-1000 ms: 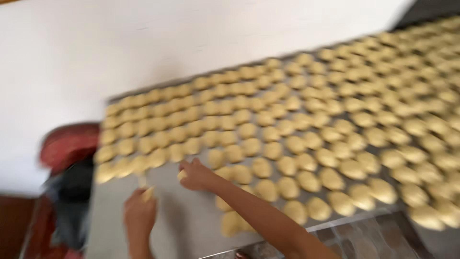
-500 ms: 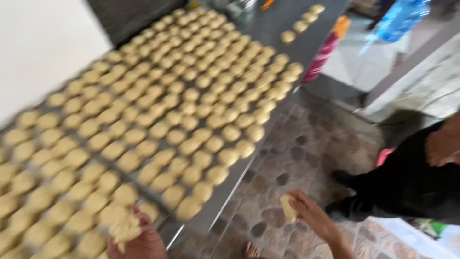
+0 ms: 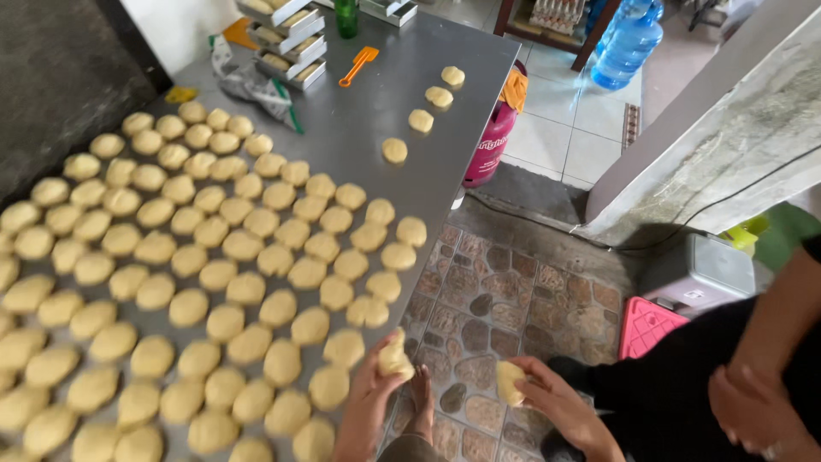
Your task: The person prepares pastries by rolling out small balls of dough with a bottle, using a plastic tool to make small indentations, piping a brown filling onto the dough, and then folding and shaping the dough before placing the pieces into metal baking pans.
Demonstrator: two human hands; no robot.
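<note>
Dough piece (image 3: 396,355) sits in the left hand (image 3: 369,402), fingers curled closed around it, just off the desk (image 3: 402,77) edge. A second dough piece (image 3: 510,382) rests in the right hand (image 3: 556,402), fingers partly closed under it, above the stone-patterned floor (image 3: 505,299). Rows of flattened dough rounds (image 3: 224,323) cover the steel desk, closely spaced, a few touching. To handle well, judged from this view: support each piece from beneath, press lightly to avoid deforming it, and keep it clear of neighbouring rounds. Further back lie an orange scraper (image 3: 359,65), stacked trays (image 3: 282,38) and a green bottle (image 3: 345,17). Another person's hands (image 3: 757,402) rest at right.
</note>
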